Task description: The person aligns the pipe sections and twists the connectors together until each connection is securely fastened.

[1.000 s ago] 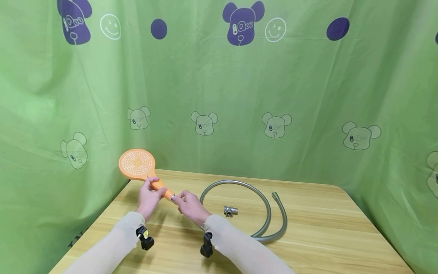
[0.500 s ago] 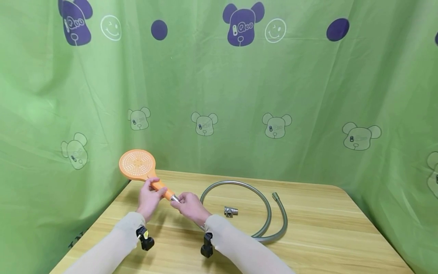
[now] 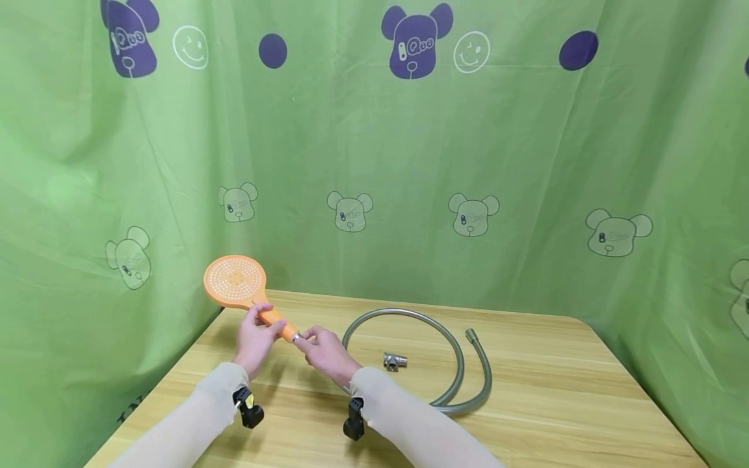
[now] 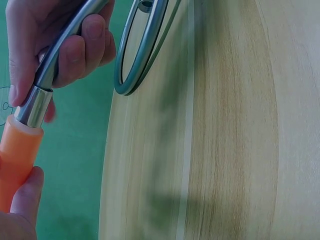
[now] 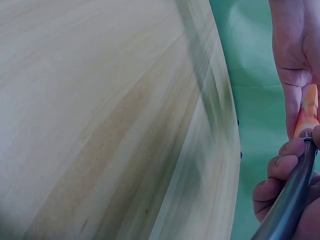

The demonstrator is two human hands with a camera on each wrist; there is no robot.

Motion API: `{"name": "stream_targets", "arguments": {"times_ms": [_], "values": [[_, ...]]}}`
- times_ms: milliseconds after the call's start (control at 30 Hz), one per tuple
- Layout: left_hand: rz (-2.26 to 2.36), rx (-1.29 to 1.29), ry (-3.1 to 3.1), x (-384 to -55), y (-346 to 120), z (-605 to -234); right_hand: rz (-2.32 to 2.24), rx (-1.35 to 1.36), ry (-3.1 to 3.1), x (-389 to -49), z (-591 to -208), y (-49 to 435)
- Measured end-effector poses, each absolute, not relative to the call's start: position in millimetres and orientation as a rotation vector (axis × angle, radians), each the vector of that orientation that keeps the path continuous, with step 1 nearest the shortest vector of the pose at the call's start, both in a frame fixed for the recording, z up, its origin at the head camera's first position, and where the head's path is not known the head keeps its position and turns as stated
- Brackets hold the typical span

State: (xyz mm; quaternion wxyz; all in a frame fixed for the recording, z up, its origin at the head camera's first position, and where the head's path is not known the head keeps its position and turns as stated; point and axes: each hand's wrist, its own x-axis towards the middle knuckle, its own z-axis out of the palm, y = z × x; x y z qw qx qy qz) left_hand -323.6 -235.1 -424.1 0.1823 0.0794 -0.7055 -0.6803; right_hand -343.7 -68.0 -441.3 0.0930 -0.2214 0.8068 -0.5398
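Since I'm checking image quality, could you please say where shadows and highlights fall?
Head view: soft shadows on the pale wooden table; left wrist view: bright streaks along the curved shiny grey hose; right wrist view: dark, soft bands across the table.

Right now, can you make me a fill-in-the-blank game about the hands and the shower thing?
The left hand holds the shower head, which is colored ____.
The right hand grips the hose at the end of the shower head's ____.
The small metal fitting lies on the wooden ____.
The bear-print curtain is mostly ____.

Missing words: orange; handle; table; green.
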Motion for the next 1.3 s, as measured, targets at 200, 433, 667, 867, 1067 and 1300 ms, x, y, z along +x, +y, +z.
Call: {"name": "stream_targets", "arguments": {"times_ms": [200, 433, 667, 867, 1067, 1300], "values": [[-1.914, 0.220, -1.992, -323.9, -235.8, -424.7, -1.596, -0.657, 2.403, -341.9, -439.8, -68.2], [-1.909, 0.211, -1.997, -324.5, -236.2, -425.8, -1.573, -0.679, 2.443, -342.9, -440.2, -67.3], [-1.890, 0.212, -2.005, -323.9, -235.7, -425.3, -1.574, -0.704, 2.453, -342.6, -439.3, -66.1], [-1.895, 0.204, -2.003, -323.8, -235.3, -425.1, -1.576, -0.709, 2.452, -341.7, -438.0, -66.2], [-1.889, 0.218, -2.004, -323.6, -234.9, -424.4, -1.582, -0.681, 2.435, -342.2, -438.8, -67.6], [-1.894, 0.207, -1.999, -323.8, -234.7, -424.3, -1.622, -0.662, 2.399, -342.6, -439.9, -68.2]]}}
